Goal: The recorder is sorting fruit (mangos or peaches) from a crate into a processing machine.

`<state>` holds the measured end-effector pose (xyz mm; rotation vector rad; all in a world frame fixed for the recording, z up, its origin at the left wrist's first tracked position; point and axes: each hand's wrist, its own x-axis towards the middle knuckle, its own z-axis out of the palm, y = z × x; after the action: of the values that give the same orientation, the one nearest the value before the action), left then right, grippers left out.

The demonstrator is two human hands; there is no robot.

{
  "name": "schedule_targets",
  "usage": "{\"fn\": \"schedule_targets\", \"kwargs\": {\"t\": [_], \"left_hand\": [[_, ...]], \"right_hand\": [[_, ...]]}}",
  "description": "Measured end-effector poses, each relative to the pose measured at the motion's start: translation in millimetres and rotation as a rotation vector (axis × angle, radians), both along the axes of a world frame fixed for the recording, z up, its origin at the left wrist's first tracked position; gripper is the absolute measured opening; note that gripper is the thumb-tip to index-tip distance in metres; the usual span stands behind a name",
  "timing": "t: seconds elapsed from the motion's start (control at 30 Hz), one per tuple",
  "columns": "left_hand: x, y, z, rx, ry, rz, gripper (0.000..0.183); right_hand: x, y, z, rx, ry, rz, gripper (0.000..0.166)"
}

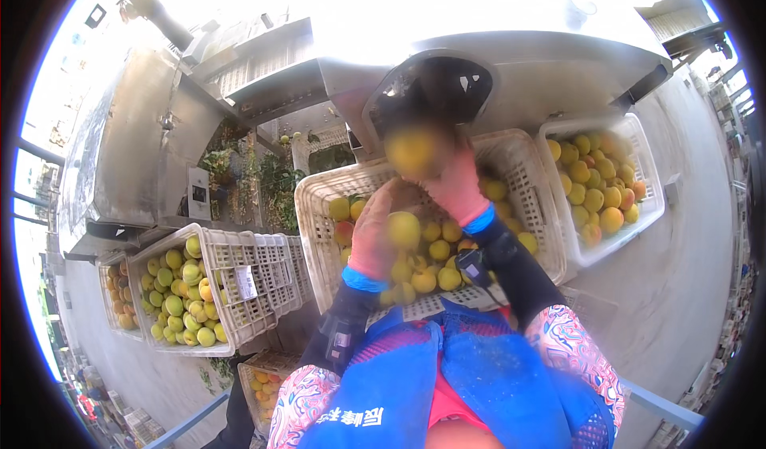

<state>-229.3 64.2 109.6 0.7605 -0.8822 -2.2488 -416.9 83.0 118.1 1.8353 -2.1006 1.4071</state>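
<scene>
Both my hands wear pink gloves with blue cuffs, over a white plastic crate [311,227] of yellow-green peach-like fruits [440,249]. My right hand [458,186] is raised above the crate's far side, its fingers at a blurred yellow fruit [413,150] near the dark mouth of a metal chute [431,90]. Whether it grips that fruit cannot be told. My left hand [372,230] is upright over the left part of the crate, beside a yellow-green fruit [404,230]; its grip on this fruit is unclear.
A white crate of fruits [649,210] adjoins at right. More filled crates stand at left, one with a paper label [246,283]. Another crate [269,362] is low at left. A metal sorting machine [508,84] spans the far side; leaves and debris [275,186] lie beneath it.
</scene>
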Motion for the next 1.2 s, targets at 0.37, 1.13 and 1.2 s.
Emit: {"fn": "schedule_targets", "kwargs": {"t": [0.37, 1.13, 1.2], "left_hand": [[1.4, -16.5, -21.2, 0.342, 0.516, -0.064, 0.058], [-2.3, -0.2, -148.2, -0.542, -0.673, -0.240, 0.047], [-6.3, 7.7, -189.0, -0.973, -0.851, -0.397, 0.044]], "right_hand": [[-32.8, -81.9, 1.8, 0.106, 0.153, -0.252, 0.060], [-15.5, -73.4, -34.2, -0.010, 0.564, -0.367, 0.055], [-36.5, -83.2, -30.2, 0.261, 0.615, -0.312, 0.044]]}}
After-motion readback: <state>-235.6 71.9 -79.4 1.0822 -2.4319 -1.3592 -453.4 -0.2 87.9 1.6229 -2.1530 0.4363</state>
